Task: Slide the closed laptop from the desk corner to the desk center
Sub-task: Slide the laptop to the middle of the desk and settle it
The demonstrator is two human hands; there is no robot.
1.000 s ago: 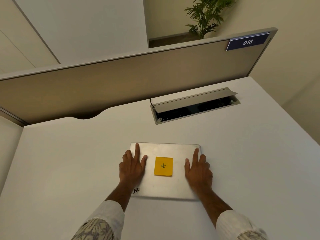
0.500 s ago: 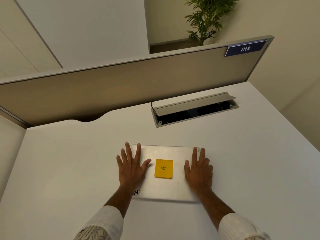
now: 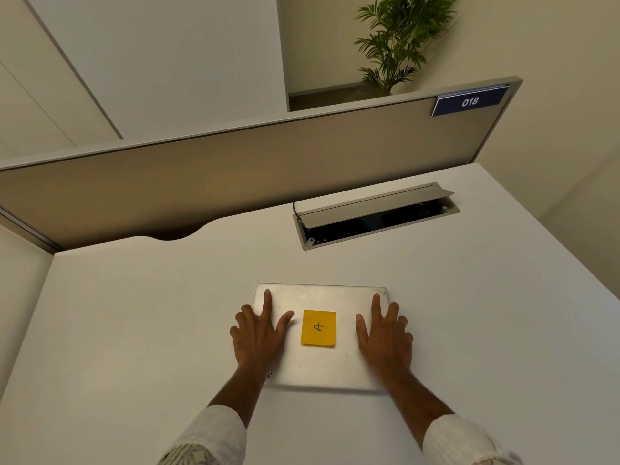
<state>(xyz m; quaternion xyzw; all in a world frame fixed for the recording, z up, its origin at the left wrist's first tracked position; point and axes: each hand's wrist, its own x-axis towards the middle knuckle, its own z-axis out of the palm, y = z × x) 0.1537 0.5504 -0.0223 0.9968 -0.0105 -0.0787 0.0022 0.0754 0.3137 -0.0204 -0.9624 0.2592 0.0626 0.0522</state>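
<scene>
Laptop (image 3: 320, 360): silver, closed, flat on the white desk (image 3: 134, 330); placed near the middle of the desktop's width, closer to the near edge than to the back panel; long side roughly parallel to the near edge.

Sticky note (image 3: 318, 328): yellow-orange square on the lid's centre, marked with one handwritten character; between the two hands, touched by neither.

Left hand (image 3: 260, 333): palm down on the left part of the lid; fingers (image 3: 267, 298) spread and extended toward the far edge, outer fingers reaching over the lid's left side; thumb angled toward the note. Flat contact only, nothing pinched or clasped.

Right hand (image 3: 385, 335): palm down on the right part of the lid; fingers spread, index tip close to the far right corner, outer fingers over the right side edge; thumb pointing toward the note. Flat and spread, no grasp around any edge.

Sleeves (image 3: 214, 434): light-coloured cuffs at the bottom of the view, forearms bare between cuff and wrist.

Cable hatch (image 3: 375, 213): recessed grey tray in the desk beyond the laptop, lid propped open, dark interior; well apart from the laptop.

Cutout (image 3: 172, 234): shallow curved notch in the desk's back edge, left of the hatch.

Divider panel (image 3: 235, 176): beige screen upright along the back of the desk.

Number plate (image 3: 469, 101): dark blue, reading 018, at the panel's upper right corner.

Plant (image 3: 392, 41): green, leafy, behind the panel.
</scene>
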